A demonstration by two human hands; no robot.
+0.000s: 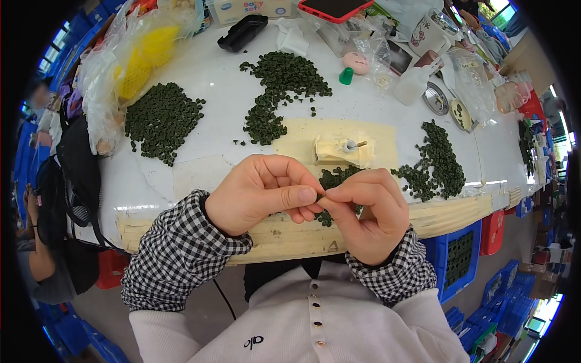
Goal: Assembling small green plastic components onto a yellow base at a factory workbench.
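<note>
My left hand [266,190] and my right hand [372,209] meet above the near edge of the table, thumbs and fingertips pinched together. Between them shows a tiny bit of a small dark green part [319,197], mostly covered by the fingers. Under and behind my fingertips lies a small heap of dark green parts [339,176]. Just beyond stands a small block fixture [330,149] wrapped in cream tape, with a metal pin [362,144] sticking out of it. It rests on a sheet of cream tape [381,134].
Larger piles of green parts lie at left [162,121], far middle [284,72] and right [442,160]. Along the back are a black case [243,33], a red-framed phone [336,7], a mug [430,33] and plastic bags [100,78]. A blue crate [457,260] stands low at right.
</note>
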